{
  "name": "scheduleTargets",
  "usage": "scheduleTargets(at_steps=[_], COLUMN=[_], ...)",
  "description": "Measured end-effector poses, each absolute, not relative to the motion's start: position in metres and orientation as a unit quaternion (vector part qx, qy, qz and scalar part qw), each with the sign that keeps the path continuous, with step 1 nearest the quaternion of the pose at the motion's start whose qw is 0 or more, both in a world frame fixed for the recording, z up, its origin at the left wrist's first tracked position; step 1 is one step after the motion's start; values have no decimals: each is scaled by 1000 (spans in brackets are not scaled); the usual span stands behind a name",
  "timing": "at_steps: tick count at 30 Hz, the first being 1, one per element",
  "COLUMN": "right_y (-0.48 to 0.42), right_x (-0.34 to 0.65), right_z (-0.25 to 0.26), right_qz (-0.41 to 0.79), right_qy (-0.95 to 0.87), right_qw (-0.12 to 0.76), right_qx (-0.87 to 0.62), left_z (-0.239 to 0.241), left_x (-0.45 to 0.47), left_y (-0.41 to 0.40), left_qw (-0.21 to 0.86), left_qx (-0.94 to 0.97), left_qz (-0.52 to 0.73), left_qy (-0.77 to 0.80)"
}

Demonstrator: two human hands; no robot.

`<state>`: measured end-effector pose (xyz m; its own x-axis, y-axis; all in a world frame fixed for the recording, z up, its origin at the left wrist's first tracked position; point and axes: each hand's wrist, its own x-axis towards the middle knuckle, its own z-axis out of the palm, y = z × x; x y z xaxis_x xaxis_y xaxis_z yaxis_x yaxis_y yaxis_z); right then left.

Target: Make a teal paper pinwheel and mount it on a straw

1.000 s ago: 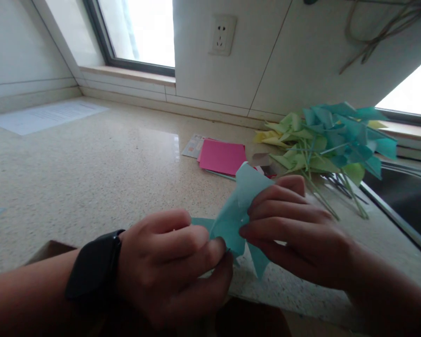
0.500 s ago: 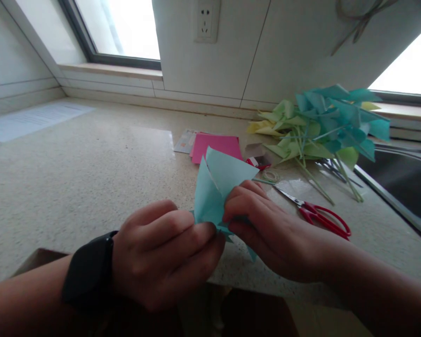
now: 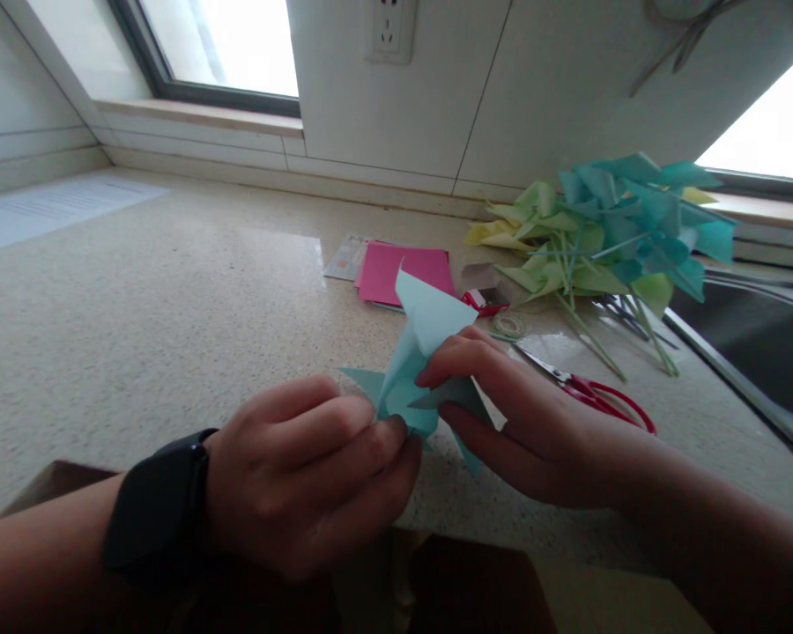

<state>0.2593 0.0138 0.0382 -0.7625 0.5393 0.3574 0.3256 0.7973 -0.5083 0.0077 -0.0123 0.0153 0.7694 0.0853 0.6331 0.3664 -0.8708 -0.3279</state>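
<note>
Above the counter's front edge I hold a light-blue folded paper flower point(image 3: 429, 317) with pointed petals. My left hand point(image 3: 323, 480), below a black wristwatch, pinches its base between thumb and fingers. At the flower's right side, my right hand point(image 3: 508, 414) has a petal corner between thumb and index finger. One petal tip points left past my left knuckles, and another hangs down between the hands. The underside of the base is hidden by my left fingers.
Red-handled scissors point(image 3: 588, 387) lie beyond my right forearm. Pink paper squares point(image 3: 406, 273), a small red box point(image 3: 485, 301) and finished paper flowers point(image 3: 641, 211) are at the back. A sink point(image 3: 753, 335) borders the right; a printed sheet point(image 3: 59, 207) lies far left.
My right thumb and index finger have pulled a petal corner outward to the right. The flower has turned, and its upper petal now stands more folded; a left-pointing tip has come into view.
</note>
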Motion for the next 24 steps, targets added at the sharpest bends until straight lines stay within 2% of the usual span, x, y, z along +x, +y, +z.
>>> scheduleTargets(at_steps=[4,13,24], right_y=[14,14,9], right_x=[259,256,254], right_z=[34,38,31], right_qz=[204,194,159], right_qy=[-907,-928,-920], right_qw=[252,232,264], right_qx=[-268,-217,-242], left_z=[15,13,13], left_x=[6,7,6], left_y=[-13,-13,-14], left_qw=[225,219,221], left_qx=[-918,-917,-917], left_qz=[-304,-307,-306], left_qy=[-124,-132,-132])
